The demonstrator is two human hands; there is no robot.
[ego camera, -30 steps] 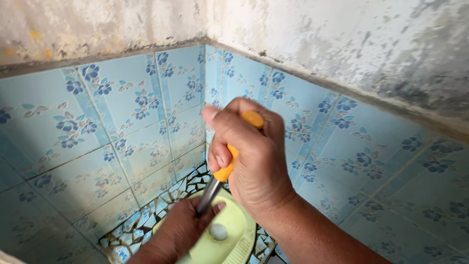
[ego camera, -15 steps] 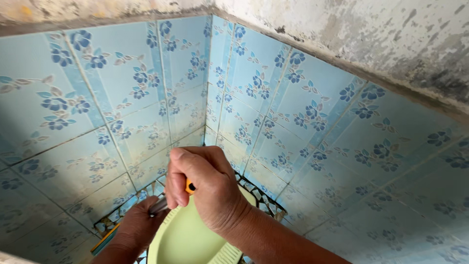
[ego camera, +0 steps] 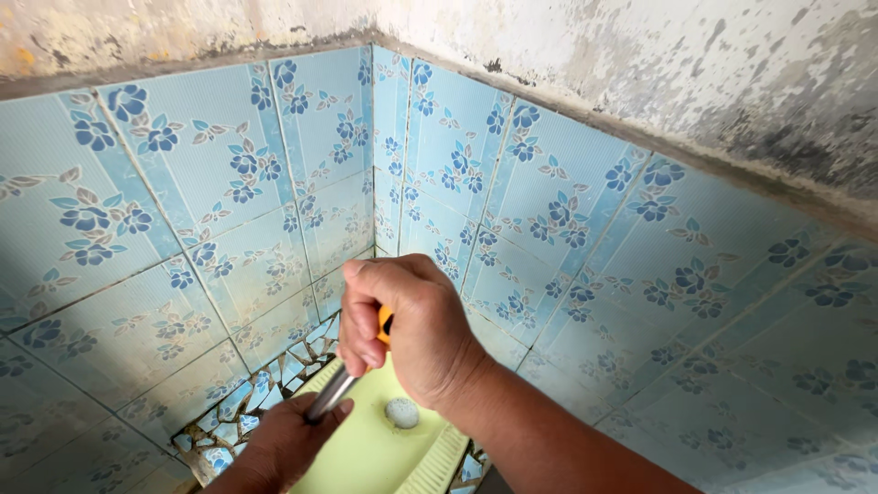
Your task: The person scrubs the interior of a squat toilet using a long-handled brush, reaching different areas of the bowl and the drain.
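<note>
currently the right hand (ego camera: 412, 334) is clenched around the orange handle (ego camera: 385, 325) of a screwdriver, knuckles up, near the centre of the view. only a small patch of the handle shows between the fingers. the grey metal shaft (ego camera: 331, 393) leaves the fist toward 7 o'clock and runs down to the left hand (ego camera: 288, 439).

the left hand sits at 7 o'clock from the right hand, low in the view, with its fingers curled at the lower end of the shaft and touching it; the tip is hidden under them, and whether the hand fully grips the shaft cannot be told.

both hands work over a pale green squat toilet pan (ego camera: 375, 448) at 6 o'clock, set in the corner of the room. a small round whitish object (ego camera: 401, 413) lies in the pan, just below the right wrist.

light blue wall tiles with dark blue flowers (ego camera: 229, 183) cover both walls from 9 to 3 o'clock. a floor of broken tile pieces (ego camera: 247, 407) borders the pan at 8 o'clock. stained bare plaster (ego camera: 686, 64) runs above the tiles at 12 to 2 o'clock.
</note>
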